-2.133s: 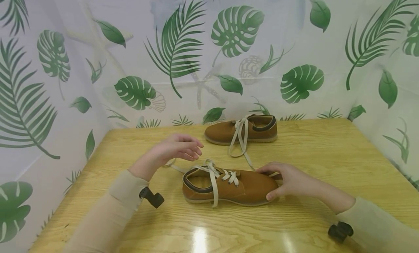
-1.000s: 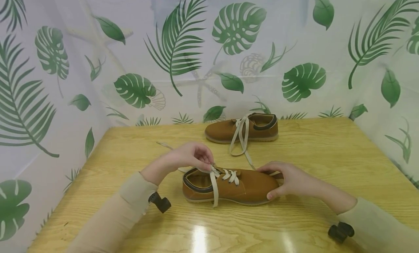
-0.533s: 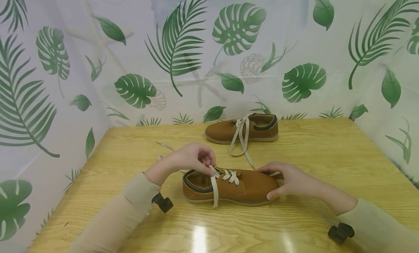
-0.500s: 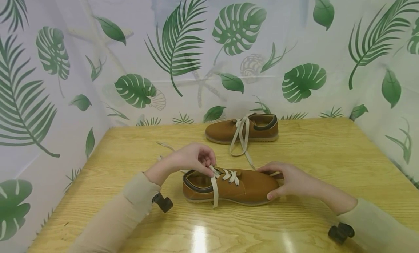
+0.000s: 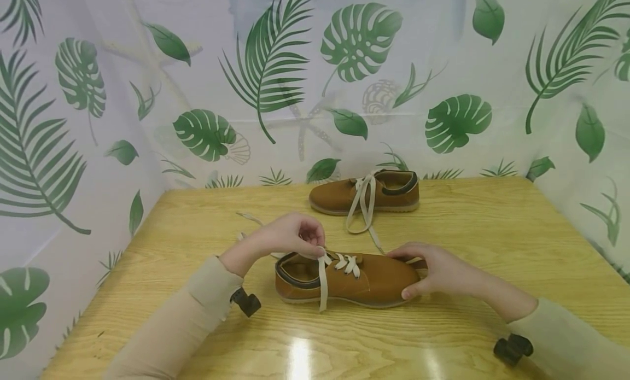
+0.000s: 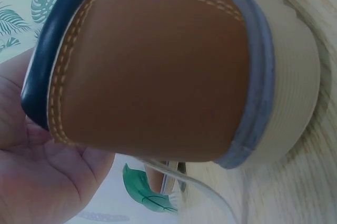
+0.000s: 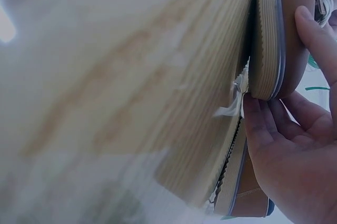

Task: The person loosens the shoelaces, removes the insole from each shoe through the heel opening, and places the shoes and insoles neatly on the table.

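A hand could pass along the glossy yellow wood-grain tabletop (image 5: 374, 342) in front of the near brown leather shoe (image 5: 386, 279). The person's right hand (image 5: 438, 270) blocks that shoe's toe, the left hand (image 5: 290, 235) its lacing. Behind, the far brown leather shoe (image 5: 332, 197) trails a flat cream lace (image 5: 371, 194) across the gap; white leaf-printed cloth (image 5: 305, 101) walls off the back.

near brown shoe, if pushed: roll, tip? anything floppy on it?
The near shoe probably won't roll or tip easily; it stands upright on a long sole. The upper likely flexes somewhat, judging by its stitched, leather-like look. Its lace should be floppy: one flat end drapes down the shoe's side.
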`<state>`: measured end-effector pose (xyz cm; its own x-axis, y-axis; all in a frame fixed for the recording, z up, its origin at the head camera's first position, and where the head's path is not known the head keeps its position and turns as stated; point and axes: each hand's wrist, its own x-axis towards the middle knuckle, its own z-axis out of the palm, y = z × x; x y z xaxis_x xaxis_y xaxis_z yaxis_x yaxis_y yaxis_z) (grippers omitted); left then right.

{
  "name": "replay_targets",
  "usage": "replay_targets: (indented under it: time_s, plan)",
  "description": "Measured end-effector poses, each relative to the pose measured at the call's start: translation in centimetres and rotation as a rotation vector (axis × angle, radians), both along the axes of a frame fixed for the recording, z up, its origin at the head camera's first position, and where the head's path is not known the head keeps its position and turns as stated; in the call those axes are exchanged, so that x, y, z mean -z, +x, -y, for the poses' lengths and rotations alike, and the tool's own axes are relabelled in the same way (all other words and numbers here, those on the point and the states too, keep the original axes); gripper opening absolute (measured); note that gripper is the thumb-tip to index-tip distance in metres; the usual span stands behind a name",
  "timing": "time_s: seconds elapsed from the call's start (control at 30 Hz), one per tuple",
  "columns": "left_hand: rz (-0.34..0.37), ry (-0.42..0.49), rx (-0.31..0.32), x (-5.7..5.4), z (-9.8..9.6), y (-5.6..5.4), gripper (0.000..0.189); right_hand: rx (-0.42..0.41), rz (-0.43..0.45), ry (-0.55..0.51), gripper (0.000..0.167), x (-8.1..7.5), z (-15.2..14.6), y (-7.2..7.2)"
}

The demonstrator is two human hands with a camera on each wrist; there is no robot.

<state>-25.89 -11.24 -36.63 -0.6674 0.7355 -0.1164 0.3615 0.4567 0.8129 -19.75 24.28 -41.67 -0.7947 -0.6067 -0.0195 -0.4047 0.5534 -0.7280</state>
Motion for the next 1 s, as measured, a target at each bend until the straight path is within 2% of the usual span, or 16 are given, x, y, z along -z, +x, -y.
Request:
replay_targets:
  time_s: [0.33, 0.53, 0.7, 0.83, 1.0]
  plan:
    - [-0.099, -0.046, 0.094, -0.5, 0.3, -0.1, 0.006, -0.016, 0.045, -0.034, 0.076, -0.1, 0.0, -0.1]
    - [-0.106, -0.080, 0.154, -0.7, 0.4, -0.3, 0.010, -0.016, 0.035, -0.031, 0.076, 0.0, 0.0, -0.1]
    - [-0.088, -0.100, 0.190, -1.0, 0.7, -0.2, 0.023, -0.016, 0.014, -0.022, 0.076, 0.1, -0.1, -0.1]
    - [-0.096, -0.106, 0.171, -1.1, 0.9, -0.1, 0.031, -0.010, -0.011, -0.006, 0.076, 0.2, -0.2, -0.1]
    - [-0.143, -0.144, 0.019, -1.3, 1.1, -0.3, 0.040, -0.005, -0.008, -0.005, 0.076, 0.1, -0.3, -0.1]
